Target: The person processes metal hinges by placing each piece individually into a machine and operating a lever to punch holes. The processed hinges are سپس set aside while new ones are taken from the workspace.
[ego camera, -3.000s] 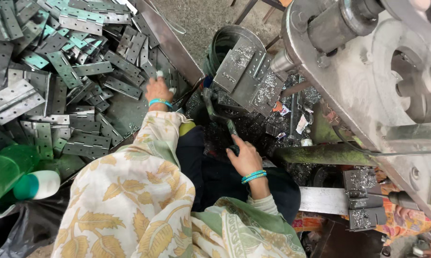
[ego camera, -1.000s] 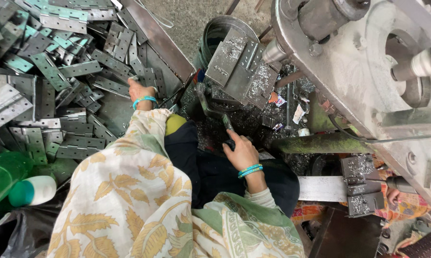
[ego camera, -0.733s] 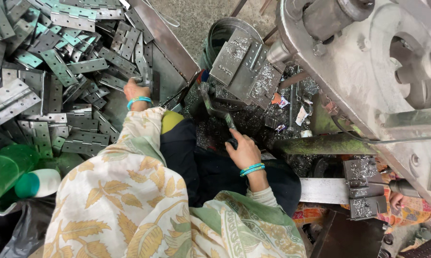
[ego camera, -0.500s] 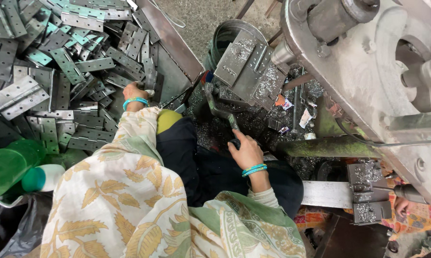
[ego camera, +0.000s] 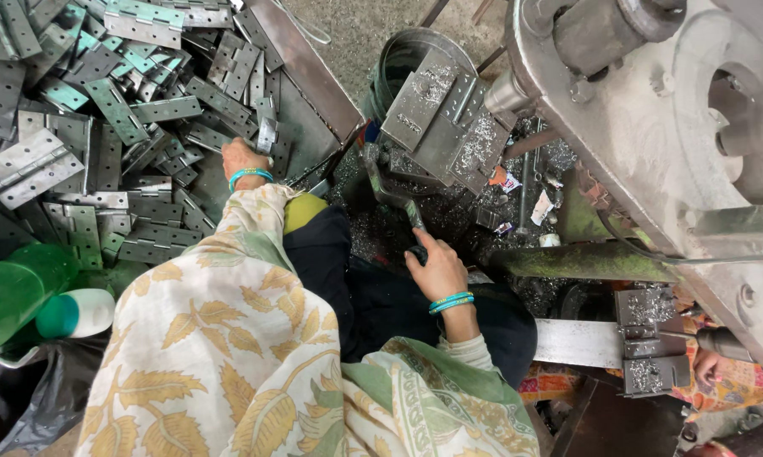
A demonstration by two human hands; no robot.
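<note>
Grey metal hinge plates lie heaped across the tray (ego camera: 314,85) on my left, with a heavy grey machine (ego camera: 677,127) at right above swarf-strewn fixtures. My left hand (ego camera: 242,159) stretches forward into the heap, fingers curled on an upright grey hinge plate (ego camera: 266,134) at the tray's near edge. My right hand (ego camera: 436,269), wrist bent, is closed around the dark knob of a green-handled lever (ego camera: 403,207) below the machine.

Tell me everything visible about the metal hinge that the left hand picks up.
The hinge is a small, grey, dull steel piece with two flat leaves and punched holes. It stands nearly upright at the fingertips of the left hand, at the pile's right edge. Whether it is fully lifted free cannot be told.
</note>
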